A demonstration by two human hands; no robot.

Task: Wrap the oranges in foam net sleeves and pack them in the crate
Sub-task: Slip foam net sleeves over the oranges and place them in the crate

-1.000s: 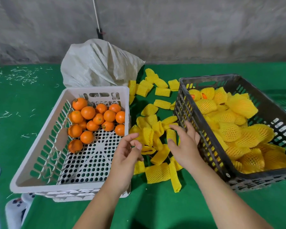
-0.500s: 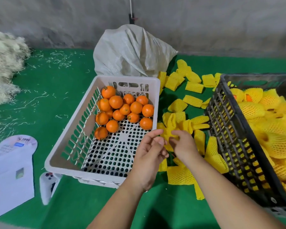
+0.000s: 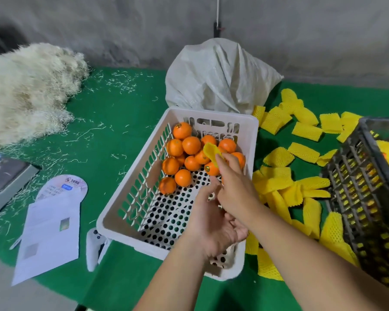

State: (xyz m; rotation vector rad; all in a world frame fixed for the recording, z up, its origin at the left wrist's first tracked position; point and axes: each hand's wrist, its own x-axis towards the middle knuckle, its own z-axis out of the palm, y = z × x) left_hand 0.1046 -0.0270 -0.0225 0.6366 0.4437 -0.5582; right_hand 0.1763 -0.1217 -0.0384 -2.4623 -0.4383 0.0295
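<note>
Over the white basket (image 3: pixel 130 199): right hand (image 3: pixel 236 189) pinching a sleeve (image 3: pixel 211 151), left hand (image 3: pixel 211 223) loosely curled, empty, probably to open it for an orange (image 3: pixel 182 177).

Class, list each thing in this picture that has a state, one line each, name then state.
oranges: bare, clustered at white basket's far end
white basket: mostly empty
foam sleeve: pinched in right hand, over oranges
right hand: holding sleeve
left hand: open, beneath right hand
black crate: holds wrapped fruit
loose sleeves: flat on cloth
</note>
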